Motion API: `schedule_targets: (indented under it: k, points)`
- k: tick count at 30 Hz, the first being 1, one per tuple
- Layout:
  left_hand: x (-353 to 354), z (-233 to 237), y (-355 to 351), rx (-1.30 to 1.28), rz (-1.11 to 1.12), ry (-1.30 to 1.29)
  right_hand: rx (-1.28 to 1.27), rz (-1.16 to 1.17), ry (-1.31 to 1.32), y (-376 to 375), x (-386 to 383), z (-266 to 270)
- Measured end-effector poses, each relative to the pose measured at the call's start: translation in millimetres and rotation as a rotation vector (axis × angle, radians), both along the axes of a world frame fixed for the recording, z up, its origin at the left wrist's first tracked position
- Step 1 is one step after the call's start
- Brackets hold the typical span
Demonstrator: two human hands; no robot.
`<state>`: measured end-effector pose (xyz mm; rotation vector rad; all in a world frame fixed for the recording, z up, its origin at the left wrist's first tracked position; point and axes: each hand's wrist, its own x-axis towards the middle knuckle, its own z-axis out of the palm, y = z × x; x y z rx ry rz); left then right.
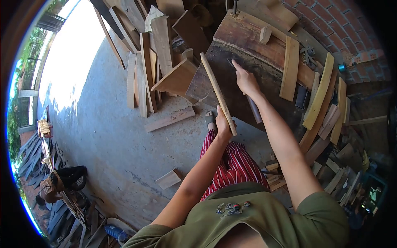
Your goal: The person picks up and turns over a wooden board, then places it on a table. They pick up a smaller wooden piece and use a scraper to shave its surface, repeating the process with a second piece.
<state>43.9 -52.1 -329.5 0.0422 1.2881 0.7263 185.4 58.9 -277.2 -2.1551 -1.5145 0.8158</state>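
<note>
My left hand (223, 125) is wrapped round the near end of a long, narrow wooden board (216, 89). The board slants away from me, its far end over the left edge of the dark worktable (266, 69). Above the tabletop is my right hand (247, 82), index finger stretched forward and the other fingers curled. A small dark triangular shape (231, 61) lies at that fingertip. Below the wrist a rounded grey bar (254, 109) shows, roughly in line with the hand. Whether the curled fingers hold this bar is hidden.
Wooden planks (161, 45) lean in a pile beyond the table's left side. Curved yellowish boards (319, 91) stand along its right. A wood block (265, 35) sits on the back ledge. Loose boards (170, 119) lie on the concrete floor (120, 136). Bricks (331, 25) form the wall at back right.
</note>
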Motion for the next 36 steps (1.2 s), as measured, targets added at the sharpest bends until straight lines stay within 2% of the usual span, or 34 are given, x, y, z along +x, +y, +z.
schedule_targets:
  k: [3,4,6,8,10,14,15,17,21,27,29,30,36]
  points:
    - [4.4,45.9,-4.3,-0.022,0.072,0.036,0.080,-0.005,-0.059,-53.0,31.3,-9.5]
    - [7.2,52.9,-8.8,-0.057,0.088,0.053,0.012,-0.038,-0.096,-67.2,38.3,-6.5]
    - [-4.2,48.8,-11.9,-0.140,0.009,-0.083,-0.056,-0.060,-0.143,-89.6,53.8,0.0]
    - [-12.0,76.1,-8.8,-0.144,-0.023,-0.142,-0.118,-0.074,-0.286,-98.7,59.7,-1.9]
    - [-15.0,117.9,-7.4,-0.025,0.065,-0.291,-0.091,-0.063,-0.307,-105.1,62.9,-6.8]
    - [-40.1,110.6,11.6,-0.053,0.091,-0.932,-0.076,-0.099,-0.357,-111.7,67.6,-6.4]
    - [-43.1,114.4,14.5,-0.039,0.102,-0.929,-0.076,-0.104,-0.372,-110.7,67.9,-9.6]
    - [-49.6,121.9,18.9,-0.137,0.100,-1.187,-0.072,-0.065,-0.383,-108.4,71.2,-14.1]
    - [-51.9,127.7,18.5,-0.181,0.168,-1.294,-0.072,-0.004,-0.441,-105.9,75.3,-19.4]
    - [-54.8,136.2,11.2,-0.126,0.087,-1.376,-0.041,-0.039,-0.459,-110.6,71.0,-20.6]
    - [-54.1,141.3,9.5,-0.129,0.047,-1.559,-0.024,-0.044,-0.472,-110.7,70.5,-18.7]
    - [-53.1,147.7,8.3,-0.120,0.050,-1.566,-0.028,-0.048,-0.468,-110.6,70.5,-19.5]
    - [-45.4,185.2,3.2,0.063,-0.185,-1.721,0.033,-0.012,-0.491,-112.1,69.0,-18.6]
